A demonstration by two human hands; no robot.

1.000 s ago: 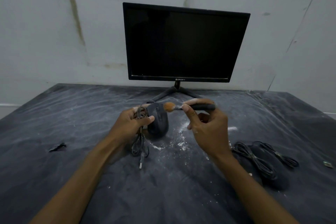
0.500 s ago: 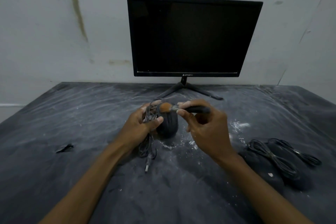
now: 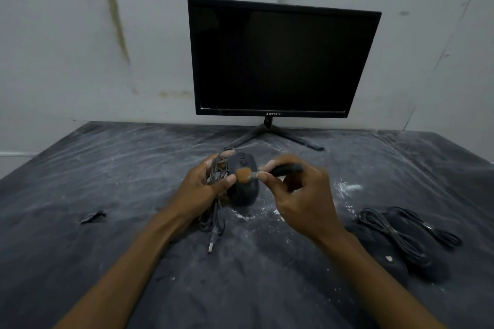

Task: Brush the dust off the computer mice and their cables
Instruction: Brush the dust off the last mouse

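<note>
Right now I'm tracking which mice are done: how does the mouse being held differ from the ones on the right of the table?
The held mouse is gripped by the left hand with a brush on it; the mice on the right lie untouched on the table. The held mouse's cable hangs loose with its plug dangling; the cables on the right are bundled and lie on the mice. All are dark and wired.

The left hand (image 3: 207, 184) covers the near left flank of the mouse (image 3: 244, 187) and part of its bundled cable (image 3: 215, 208). The right hand (image 3: 302, 195) hides most of the brush (image 3: 267, 171) handle. Both forearms run off the bottom edge. The two mice (image 3: 395, 254) at right merge into dark shapes under their cables.
</note>
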